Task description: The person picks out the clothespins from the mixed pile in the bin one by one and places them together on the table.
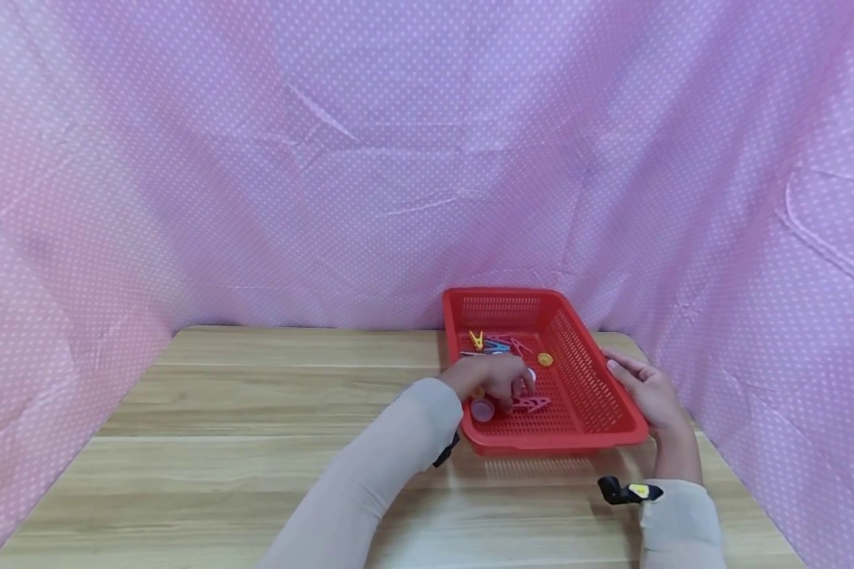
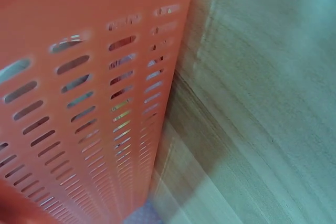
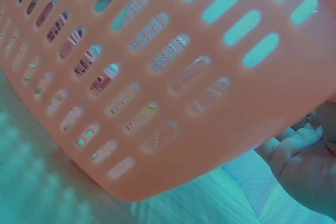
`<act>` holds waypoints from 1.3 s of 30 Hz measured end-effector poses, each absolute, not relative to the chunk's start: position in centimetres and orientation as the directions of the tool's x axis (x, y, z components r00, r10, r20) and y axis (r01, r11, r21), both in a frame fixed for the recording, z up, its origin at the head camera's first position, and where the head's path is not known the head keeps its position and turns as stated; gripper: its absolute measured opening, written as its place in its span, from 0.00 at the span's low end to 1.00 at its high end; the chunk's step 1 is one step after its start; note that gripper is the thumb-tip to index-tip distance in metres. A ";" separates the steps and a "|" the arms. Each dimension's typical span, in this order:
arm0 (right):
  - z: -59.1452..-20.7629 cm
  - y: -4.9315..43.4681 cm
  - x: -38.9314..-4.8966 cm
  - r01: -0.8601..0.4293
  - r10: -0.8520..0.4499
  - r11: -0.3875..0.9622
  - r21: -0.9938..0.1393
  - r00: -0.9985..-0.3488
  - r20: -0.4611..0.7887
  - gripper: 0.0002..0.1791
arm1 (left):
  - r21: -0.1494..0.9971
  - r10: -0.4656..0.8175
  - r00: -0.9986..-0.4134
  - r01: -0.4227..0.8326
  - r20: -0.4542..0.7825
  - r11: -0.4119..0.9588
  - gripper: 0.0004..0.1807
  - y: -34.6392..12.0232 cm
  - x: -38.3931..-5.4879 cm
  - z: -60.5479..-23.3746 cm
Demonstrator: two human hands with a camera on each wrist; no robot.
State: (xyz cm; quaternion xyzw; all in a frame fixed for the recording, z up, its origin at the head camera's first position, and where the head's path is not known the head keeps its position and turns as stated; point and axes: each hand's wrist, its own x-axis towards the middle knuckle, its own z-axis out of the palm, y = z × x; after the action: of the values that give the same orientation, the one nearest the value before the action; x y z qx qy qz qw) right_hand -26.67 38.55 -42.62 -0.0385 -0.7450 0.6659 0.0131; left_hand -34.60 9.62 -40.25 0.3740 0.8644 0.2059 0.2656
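A red slotted plastic basket (image 1: 555, 441) stands on the table's right side. My left hand (image 1: 500, 378) reaches over its left rim, fingers bent down among small items; whether they pinch anything is hidden. Near those fingers lie a pink clothespin (image 1: 534, 404), a pale round cap (image 1: 481, 410) and a white round piece (image 1: 532, 374). Farther back are a yellow clothespin (image 1: 476, 340), a blue clothespin (image 1: 497, 346) and a yellow cap (image 1: 545, 359). My right hand (image 1: 648, 395) grips the basket's right rim, thumb toward the top. In the right wrist view, part of the right hand (image 3: 304, 166) shows beside the basket wall (image 3: 173, 166).
The wooden table (image 1: 221, 442) extends left of the basket. A pink dotted cloth (image 1: 327, 197) hangs behind the table and along both sides. Black wrist-worn devices, such as the right one (image 1: 629, 491), sit at both cuffs.
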 end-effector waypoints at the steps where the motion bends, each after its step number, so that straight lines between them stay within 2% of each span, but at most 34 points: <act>1: -42.6 38.5 -26.7 0.038 0.075 0.109 -0.993 -0.997 -0.030 0.35 | 0.548 0.762 -0.574 0.551 -0.300 0.630 0.27 9.6 -34.7 -40.2; 6: -42.5 38.4 -26.5 0.035 0.074 0.109 -0.993 -0.997 -0.027 0.36 | 0.544 0.788 -0.549 0.587 -0.278 0.600 0.21 9.7 -34.7 -40.1; 11: -42.3 38.3 -26.4 0.049 0.074 0.114 -0.992 -0.996 -0.041 0.36 | 0.615 0.830 -0.504 0.583 -0.241 0.532 0.15 9.7 -35.0 -40.1; 21: -42.3 38.2 -26.3 0.041 0.082 0.156 -0.987 -0.996 -0.029 0.37 | 0.761 0.873 -0.466 0.512 -0.145 0.399 0.13 9.5 -35.3 -40.2; 29: -42.4 38.3 -26.3 0.042 0.083 0.159 -0.986 -0.996 -0.029 0.37 | 0.832 0.864 -0.493 0.432 -0.105 0.348 0.13 9.1 -35.1 -39.2; 39: -42.6 38.5 -26.5 0.057 0.085 0.124 -0.991 -0.995 -0.046 0.36 | 0.835 0.868 -0.497 0.467 -0.024 0.290 0.13 7.6 -35.2 -37.4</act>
State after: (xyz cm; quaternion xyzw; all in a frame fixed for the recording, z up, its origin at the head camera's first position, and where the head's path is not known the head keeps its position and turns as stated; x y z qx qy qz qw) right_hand -26.50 38.51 -42.58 -0.0474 -0.7495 0.6602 0.0108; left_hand -35.24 7.63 -37.36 0.4365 0.7642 0.4054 0.2472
